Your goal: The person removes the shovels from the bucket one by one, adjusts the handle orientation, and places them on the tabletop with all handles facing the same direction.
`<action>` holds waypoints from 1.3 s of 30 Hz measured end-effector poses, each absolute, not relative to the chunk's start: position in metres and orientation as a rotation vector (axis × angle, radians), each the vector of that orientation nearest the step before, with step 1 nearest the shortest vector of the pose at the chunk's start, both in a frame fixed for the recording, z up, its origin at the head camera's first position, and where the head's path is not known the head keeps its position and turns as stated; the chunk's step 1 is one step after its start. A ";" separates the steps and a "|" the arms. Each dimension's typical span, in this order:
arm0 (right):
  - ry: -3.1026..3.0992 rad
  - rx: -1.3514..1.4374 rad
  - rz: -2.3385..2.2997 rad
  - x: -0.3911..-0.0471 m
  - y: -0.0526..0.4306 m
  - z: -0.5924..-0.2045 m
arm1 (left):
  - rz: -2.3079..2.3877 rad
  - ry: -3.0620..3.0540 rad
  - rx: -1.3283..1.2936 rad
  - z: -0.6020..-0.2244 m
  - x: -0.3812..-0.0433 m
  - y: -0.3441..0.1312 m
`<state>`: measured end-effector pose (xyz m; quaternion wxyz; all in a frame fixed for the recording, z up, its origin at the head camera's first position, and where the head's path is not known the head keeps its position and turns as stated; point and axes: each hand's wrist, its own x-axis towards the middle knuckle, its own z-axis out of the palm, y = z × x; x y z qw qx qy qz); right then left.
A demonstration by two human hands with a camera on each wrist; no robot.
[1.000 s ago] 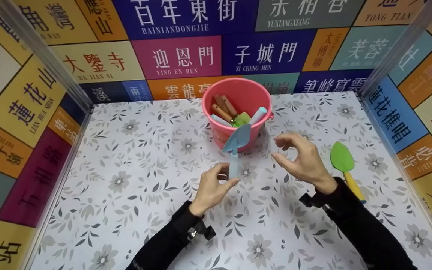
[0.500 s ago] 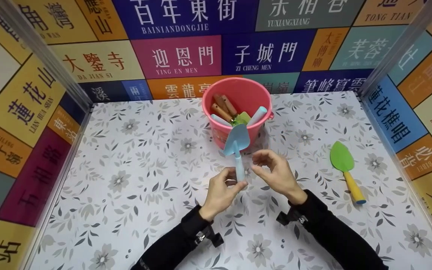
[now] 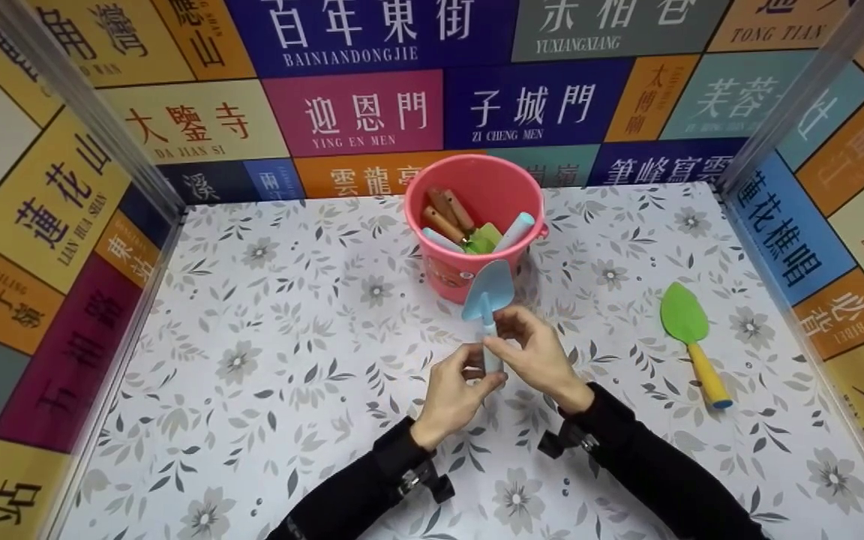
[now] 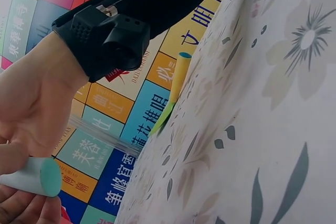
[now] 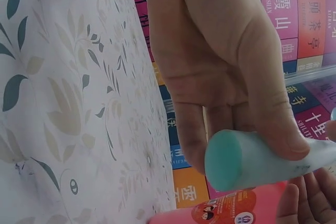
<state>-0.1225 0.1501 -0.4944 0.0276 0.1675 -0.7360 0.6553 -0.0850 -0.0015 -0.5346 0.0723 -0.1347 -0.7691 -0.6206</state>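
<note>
A light blue hand trowel is held upright between both hands, its blade in front of the pink bucket in the head view. My left hand pinches the lower end of its handle; in the right wrist view the left thumb presses on the handle near its teal end cap. Higher up, my right hand grips the handle just below the blade, with thumb in front and fingers behind. In the left wrist view, the teal handle end shows below the right hand.
Several tools lie inside the bucket, among them wooden handles, a pale blue handle and a green piece. A green trowel with a yellow handle lies on the floral tabletop at the right. Printed panels enclose the table.
My right hand has come in from the right and taken hold of the trowel's handle beside the left. The left hand has moved slightly right, bringing the trowel nearer.
</note>
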 end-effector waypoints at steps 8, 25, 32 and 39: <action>-2.263 0.500 2.019 -0.120 0.150 -0.494 | -1.842 -2.294 -0.444 -0.508 -0.075 -0.001; -2.208 0.612 1.921 -0.120 0.156 -0.481 | -1.815 -2.243 -0.569 -0.531 -0.086 -0.003; -2.216 0.578 1.828 -0.127 0.186 -0.460 | -1.392 -2.268 -0.805 -0.519 -0.091 -0.037; -2.301 0.375 1.655 -0.130 0.241 -0.453 | -0.825 -2.325 -0.906 -0.513 -0.092 -0.099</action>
